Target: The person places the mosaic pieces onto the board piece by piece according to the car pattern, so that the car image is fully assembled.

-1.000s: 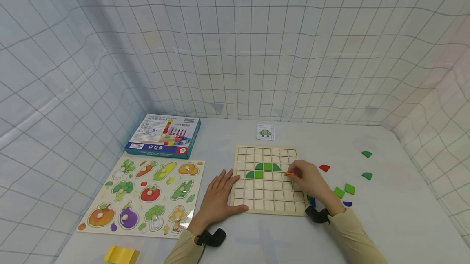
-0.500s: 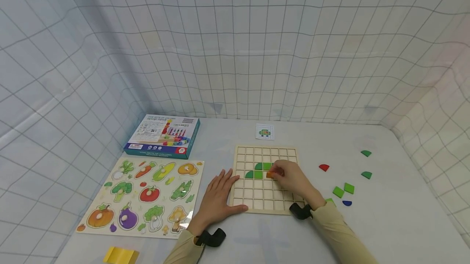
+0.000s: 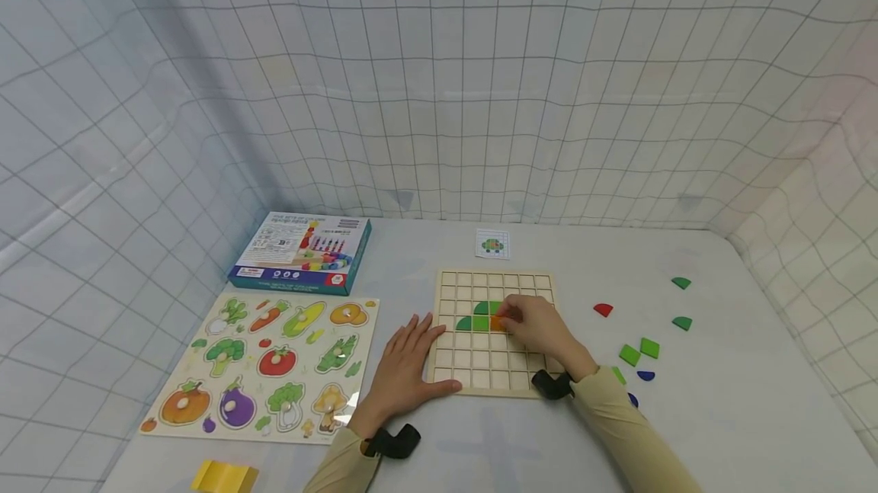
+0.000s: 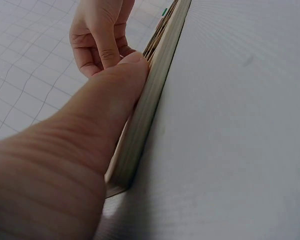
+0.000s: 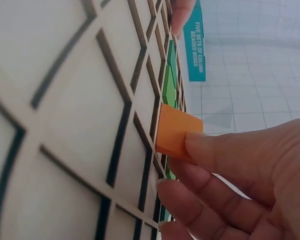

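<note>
A wooden grid board (image 3: 473, 382) lies on the table with several green tiles (image 3: 480, 316) in its upper middle cells. My right hand (image 3: 531, 325) pinches an orange square tile (image 3: 498, 322) between thumb and fingers, its edge touching the board just right of the green tiles; the right wrist view shows the orange tile (image 5: 177, 131) tilted against the grid board (image 5: 65, 115). My left hand (image 3: 408, 363) lies flat on the table, fingers straight, its thumb (image 4: 115, 95) pressed against the board's near-left edge (image 4: 150, 107).
Loose green, red and blue tiles (image 3: 638, 350) lie scattered right of the board. A small pattern card (image 3: 493, 244) sits behind it. A vegetable peg puzzle (image 3: 267, 363), a blue box (image 3: 302, 252) and a yellow block (image 3: 222, 476) are at the left. Gridded cloth walls surround the table.
My right hand carried the orange tile leftward across the board, from its right side to the cell beside the green tiles. The left hand stayed put.
</note>
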The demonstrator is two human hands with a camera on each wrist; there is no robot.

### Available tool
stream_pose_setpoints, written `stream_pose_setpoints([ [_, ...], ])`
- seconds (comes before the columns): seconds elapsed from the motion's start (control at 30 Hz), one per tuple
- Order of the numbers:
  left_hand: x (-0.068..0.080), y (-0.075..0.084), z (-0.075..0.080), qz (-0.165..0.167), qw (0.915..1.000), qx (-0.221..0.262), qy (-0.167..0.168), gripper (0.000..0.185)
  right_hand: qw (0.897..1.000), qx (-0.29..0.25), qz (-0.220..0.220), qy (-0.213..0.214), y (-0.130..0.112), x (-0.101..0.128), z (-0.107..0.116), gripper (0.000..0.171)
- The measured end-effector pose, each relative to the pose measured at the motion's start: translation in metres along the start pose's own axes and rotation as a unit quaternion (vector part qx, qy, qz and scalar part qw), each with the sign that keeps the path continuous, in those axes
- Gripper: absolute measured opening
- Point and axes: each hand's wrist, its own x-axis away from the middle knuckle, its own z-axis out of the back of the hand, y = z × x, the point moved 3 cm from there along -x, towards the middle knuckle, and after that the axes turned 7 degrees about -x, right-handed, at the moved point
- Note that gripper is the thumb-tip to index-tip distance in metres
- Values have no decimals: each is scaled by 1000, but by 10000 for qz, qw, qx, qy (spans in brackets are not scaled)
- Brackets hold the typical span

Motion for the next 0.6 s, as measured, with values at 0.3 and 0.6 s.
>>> stream_pose_setpoints([
  [0.3,0,1,2,-20,10000,57,59,92,9998,187,-39,91,0,0,0,5],
  [0.6,1,2,2,-103,9997,37,214,91,9983,445,92,362,-1,0,0,4],
])
